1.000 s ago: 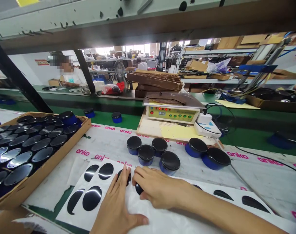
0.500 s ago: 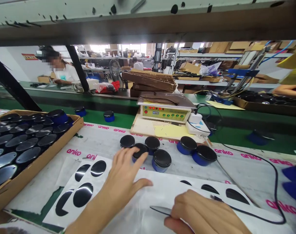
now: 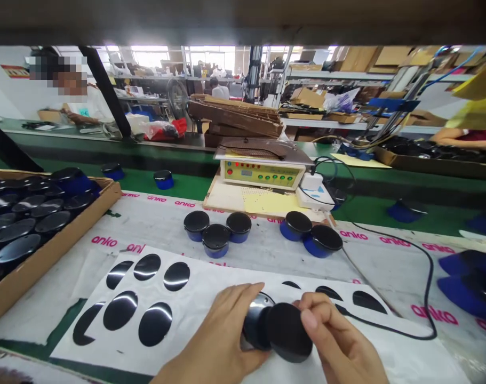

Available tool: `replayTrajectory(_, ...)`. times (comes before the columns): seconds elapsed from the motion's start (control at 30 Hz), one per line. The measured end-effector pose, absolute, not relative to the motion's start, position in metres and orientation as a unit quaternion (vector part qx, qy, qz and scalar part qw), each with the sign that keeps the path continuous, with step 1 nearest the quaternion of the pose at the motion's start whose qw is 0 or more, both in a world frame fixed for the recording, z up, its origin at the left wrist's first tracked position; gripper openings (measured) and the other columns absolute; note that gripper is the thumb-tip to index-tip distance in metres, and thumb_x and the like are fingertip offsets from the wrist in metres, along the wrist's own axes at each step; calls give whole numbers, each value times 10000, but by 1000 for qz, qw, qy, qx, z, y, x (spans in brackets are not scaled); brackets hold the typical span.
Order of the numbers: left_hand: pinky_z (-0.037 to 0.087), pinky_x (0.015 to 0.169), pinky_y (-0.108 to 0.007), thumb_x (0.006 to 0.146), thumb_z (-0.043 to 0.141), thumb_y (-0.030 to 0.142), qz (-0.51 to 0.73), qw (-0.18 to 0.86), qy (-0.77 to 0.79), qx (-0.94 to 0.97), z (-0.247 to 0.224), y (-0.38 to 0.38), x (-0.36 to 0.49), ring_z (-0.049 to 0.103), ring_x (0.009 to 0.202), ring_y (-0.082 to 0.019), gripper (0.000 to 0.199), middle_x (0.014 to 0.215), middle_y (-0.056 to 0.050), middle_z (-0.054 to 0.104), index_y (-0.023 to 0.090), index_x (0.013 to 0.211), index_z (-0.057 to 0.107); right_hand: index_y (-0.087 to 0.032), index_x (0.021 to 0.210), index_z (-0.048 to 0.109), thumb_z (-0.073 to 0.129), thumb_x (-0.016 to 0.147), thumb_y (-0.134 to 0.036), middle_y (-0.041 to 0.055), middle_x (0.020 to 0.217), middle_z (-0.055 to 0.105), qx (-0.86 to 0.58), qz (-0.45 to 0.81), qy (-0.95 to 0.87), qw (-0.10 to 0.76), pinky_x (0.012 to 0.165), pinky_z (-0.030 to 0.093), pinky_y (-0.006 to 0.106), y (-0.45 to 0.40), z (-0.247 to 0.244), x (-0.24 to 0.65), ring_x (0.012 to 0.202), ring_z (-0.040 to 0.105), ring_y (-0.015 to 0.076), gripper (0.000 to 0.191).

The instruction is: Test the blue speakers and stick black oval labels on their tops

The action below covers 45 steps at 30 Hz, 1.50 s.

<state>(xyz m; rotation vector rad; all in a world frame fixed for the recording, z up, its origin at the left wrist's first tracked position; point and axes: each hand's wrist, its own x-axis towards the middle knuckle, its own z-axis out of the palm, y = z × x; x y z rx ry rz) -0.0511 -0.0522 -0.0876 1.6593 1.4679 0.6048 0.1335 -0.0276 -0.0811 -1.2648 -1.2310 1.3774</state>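
Note:
My left hand (image 3: 222,333) is wrapped round a round black-topped part (image 3: 255,322), tilted on its side above the white sheets. A flat black round sticker (image 3: 288,333) is pinched at its right edge between the thumb and fingers of my right hand (image 3: 334,336). It overlaps the part's face in view; whether the two touch I cannot tell. No pointed tool shows in the right hand. Below and to the left lies a white sheet (image 3: 106,352) bearing several black round stickers (image 3: 155,324). Three blue round parts with black tops (image 3: 216,240) stand just beyond my hands.
At left a cardboard box (image 3: 106,194) holds many black-topped parts. A control unit (image 3: 262,176) with lit buttons stands behind, and its black cable (image 3: 429,288) loops at right. Two more blue parts (image 3: 323,241) stand right of centre. Other people work across the bench.
My left hand has picked up one of the blue parts from the group and brought it nearer. The pointed metal tool no longer shows in my right hand, which now holds a sticker.

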Motion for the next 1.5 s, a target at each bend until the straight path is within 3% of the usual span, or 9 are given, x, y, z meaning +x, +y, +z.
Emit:
replayTrajectory(0.1, 352, 1092, -421, 563, 851, 288, 306, 454, 630, 550, -106, -63, -49, 431, 1278, -243, 942, 1370, -44, 481, 256, 1380, 383, -167, 638, 513, 678, 741, -488, 7, 888, 458, -539, 598, -396, 442, 700, 403, 107, -33, -87, 112, 807, 470, 89, 376)
replayTrajectory(0.2, 370, 1078, -411, 607, 829, 321, 327, 425, 624, 569, -110, -63, -49, 468, 1244, -238, 777, 1330, -30, 522, 258, 1296, 477, -167, 626, 516, 695, 714, -505, 2, 872, 452, -545, 603, -379, 442, 723, 383, 117, -35, -88, 99, 819, 449, 95, 392)
replayTrajectory(0.4, 420, 1046, -412, 648, 805, 328, 323, 392, 607, 611, -105, -61, -50, 507, 1206, -236, 731, 1293, -63, 550, 200, 1286, 472, -164, 634, 488, 639, 770, -491, 24, 867, 452, -562, 564, -438, 417, 719, 385, 165, -35, -89, 98, 824, 446, 118, 385)
replayTrajectory(0.8, 427, 1054, -392, 662, 796, 351, 332, 364, 602, 628, -113, -64, -49, 498, 1222, -205, 750, 1309, -11, 541, 265, 1310, 430, -182, 668, 518, 619, 808, -457, 17, 896, 470, -585, 501, -477, 424, 727, 375, 202, -38, -90, 93, 863, 468, 120, 325)
replayTrajectory(1.37, 454, 1029, -397, 705, 760, 410, 328, 316, 593, 663, -114, -65, -49, 526, 1199, -208, 709, 1275, -32, 570, 250, 1295, 400, -184, 720, 477, 579, 865, -404, 23, 854, 466, -576, 462, -515, 435, 755, 402, 234, -39, -93, 90, 839, 483, 122, 282)
replayTrajectory(1.5, 472, 1010, -391, 750, 713, 441, 311, 289, 594, 683, -117, -66, -51, 521, 1208, -221, 747, 1296, -52, 552, 267, 1359, 318, -184, 698, 440, 527, 898, -412, 11, 812, 471, -577, 426, -574, 395, 721, 415, 218, -40, -93, 92, 798, 503, 104, 316)
